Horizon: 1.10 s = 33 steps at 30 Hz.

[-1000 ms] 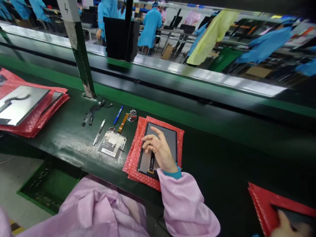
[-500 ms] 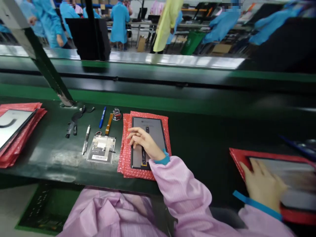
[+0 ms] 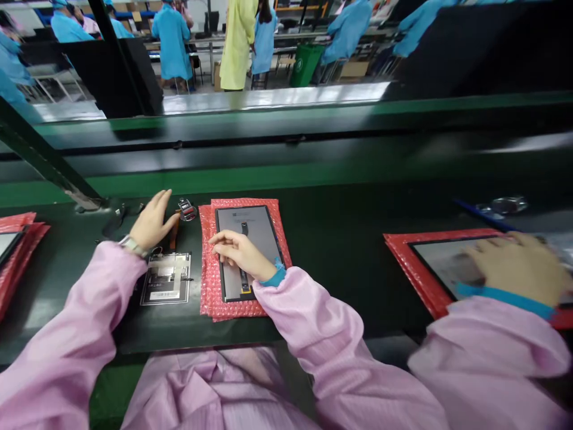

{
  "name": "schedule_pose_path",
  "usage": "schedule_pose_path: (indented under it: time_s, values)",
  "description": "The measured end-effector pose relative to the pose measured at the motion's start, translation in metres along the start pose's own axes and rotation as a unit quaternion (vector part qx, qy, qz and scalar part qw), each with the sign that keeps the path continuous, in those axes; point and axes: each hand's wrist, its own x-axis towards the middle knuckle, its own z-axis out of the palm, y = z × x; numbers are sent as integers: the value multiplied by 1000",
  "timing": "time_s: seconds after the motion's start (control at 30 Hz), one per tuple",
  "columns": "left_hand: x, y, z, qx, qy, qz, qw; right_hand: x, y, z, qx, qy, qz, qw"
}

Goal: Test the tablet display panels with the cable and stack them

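Note:
A grey display panel (image 3: 264, 239) with a black strip lies on red bubble wrap (image 3: 212, 301) at the middle of the bench. Over the panel's left part rests my right hand (image 3: 244, 254), fingers loosely spread and holding nothing. My left hand (image 3: 153, 224) is open above the bench, its fingers apart near the orange flex cable (image 3: 174, 236). Just below that hand sits a flat square board with a label (image 3: 168, 280). A small round metal-and-red item (image 3: 187, 209) lies right of my left fingertips. The pens are hidden from view.
At right, a co-worker's hand (image 3: 519, 266) is over another panel (image 3: 436, 257) on red wrap. More wrapped panels (image 3: 18, 257) lie at the far left. A slanted post (image 3: 49, 155) rises at the left. People in blue and yellow coats are beyond the bench.
My left hand has come into view from the left, over the pens and cable. My right hand stays over the panel. The view has shifted right, and the co-worker's hand has moved across its panel.

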Motion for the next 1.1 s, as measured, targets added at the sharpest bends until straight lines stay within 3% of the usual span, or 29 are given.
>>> schedule_pose_path:
  time_s: [0.07, 0.17, 0.37, 0.47, 0.57, 0.63, 0.73, 0.83, 0.93, 1.1]
  values:
    - [12, 8, 27, -13, -16, 11, 1000, -1, -1, 0, -4, 1, -1, 1000]
    - [23, 9, 49, -22, -33, 18, 999, -2, -4, 0, -6, 2, -6, 1000]
    - [33, 3, 59, -5, -45, 20, 999, -2, -7, 0, -6, 13, -16, 1000]
    - [34, 4, 58, 3, -44, 22, 999, -1, -9, -9, -120, 43, -3, 992]
    - [22, 8, 56, 10, -39, 31, 999, -5, -15, -28, -315, 119, 11, 941]
    - [4, 15, 54, 14, -44, 61, 997, -10, -20, -44, -384, 180, 23, 905]
    - [-33, 35, 54, -16, -102, 146, 984, -15, -25, -63, -472, 262, 93, 837]
    - [-68, 56, 56, -51, -155, 196, 967, -15, -26, -72, -531, 278, 176, 781]
    - [-88, 67, 63, -53, -134, 190, 971, -10, -26, -75, -528, 276, 208, 776]
    - [-94, 67, 75, -77, -115, 177, 974, -8, -24, -81, -518, 306, 259, 756]
